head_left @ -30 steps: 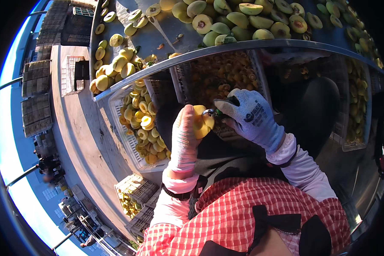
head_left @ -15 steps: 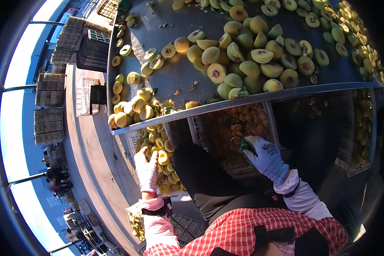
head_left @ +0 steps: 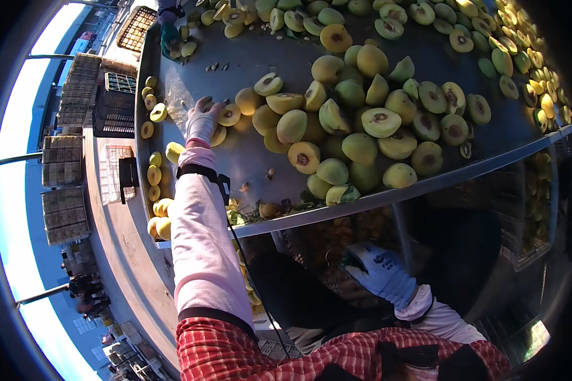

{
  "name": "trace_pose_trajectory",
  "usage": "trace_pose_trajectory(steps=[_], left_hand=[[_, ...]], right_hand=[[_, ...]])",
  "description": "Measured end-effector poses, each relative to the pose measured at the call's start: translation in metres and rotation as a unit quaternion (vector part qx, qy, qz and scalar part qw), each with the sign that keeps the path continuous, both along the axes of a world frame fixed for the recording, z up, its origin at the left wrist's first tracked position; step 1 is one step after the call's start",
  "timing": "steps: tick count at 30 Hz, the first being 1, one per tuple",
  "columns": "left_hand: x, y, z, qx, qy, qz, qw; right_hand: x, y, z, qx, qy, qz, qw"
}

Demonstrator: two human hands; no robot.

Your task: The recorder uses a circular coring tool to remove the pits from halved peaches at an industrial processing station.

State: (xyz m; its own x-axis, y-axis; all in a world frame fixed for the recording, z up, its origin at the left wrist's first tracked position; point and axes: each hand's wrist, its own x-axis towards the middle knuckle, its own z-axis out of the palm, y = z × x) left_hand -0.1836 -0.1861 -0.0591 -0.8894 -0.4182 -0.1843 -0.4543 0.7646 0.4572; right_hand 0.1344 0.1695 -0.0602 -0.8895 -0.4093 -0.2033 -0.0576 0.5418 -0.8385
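Note:
My left hand (head_left: 203, 120), in a white glove with bare fingertips, reaches over the metal table (head_left: 200, 66). Its fingers are apart and curved, with the tips at the edge of a peach half (head_left: 229, 115). Another half lies partly hidden beneath the palm. Below the table's edge, close to my lap, my gloved right hand (head_left: 381, 270) is closed around a small green-handled tool (head_left: 352, 258); shadow hides most of it. To the right of my left hand is a large pile of yellow-green peach halves (head_left: 359, 149), some cut side up, with brown pit hollows.
Crates of fruit stand under the table in shadow. A co-worker's dark green glove (head_left: 170, 39) is at the table's far left corner, by several halves. Black crates (head_left: 114, 105) and stacked wooden crates (head_left: 62, 216) stand on the left. A cable hangs from my left wrist.
My left hand has moved from the fruit crate below the table up and forward onto the tabletop. The right hand stays low with the tool. A co-worker's glove has come into view.

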Motion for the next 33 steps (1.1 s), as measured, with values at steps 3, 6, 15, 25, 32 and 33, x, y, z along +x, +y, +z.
trace_pose_trajectory(steps=[3,6,15,25,32,33], left_hand=[[0.025,0.023,0.004,-0.065,0.020,-0.142,0.988],[0.075,0.027,0.009,-0.053,0.017,-0.189,0.980],[0.258,0.160,0.117,0.181,0.038,-0.425,0.886],[0.339,0.201,0.090,0.540,0.038,-0.035,0.840],[0.364,0.189,0.056,0.522,-0.027,-0.059,0.851],[0.362,0.197,0.064,0.543,0.019,-0.024,0.839]], right_hand=[[0.005,-0.009,0.001,-0.010,0.020,0.024,0.999],[0.013,-0.014,-0.001,-0.047,-0.004,0.013,0.999],[-0.006,0.002,0.043,-0.483,-0.370,-0.136,0.782],[-0.015,0.017,0.052,-0.388,-0.137,-0.061,0.909],[0.000,0.019,0.028,-0.295,-0.105,0.039,0.949],[0.007,0.010,0.019,-0.361,-0.142,-0.049,0.921]])
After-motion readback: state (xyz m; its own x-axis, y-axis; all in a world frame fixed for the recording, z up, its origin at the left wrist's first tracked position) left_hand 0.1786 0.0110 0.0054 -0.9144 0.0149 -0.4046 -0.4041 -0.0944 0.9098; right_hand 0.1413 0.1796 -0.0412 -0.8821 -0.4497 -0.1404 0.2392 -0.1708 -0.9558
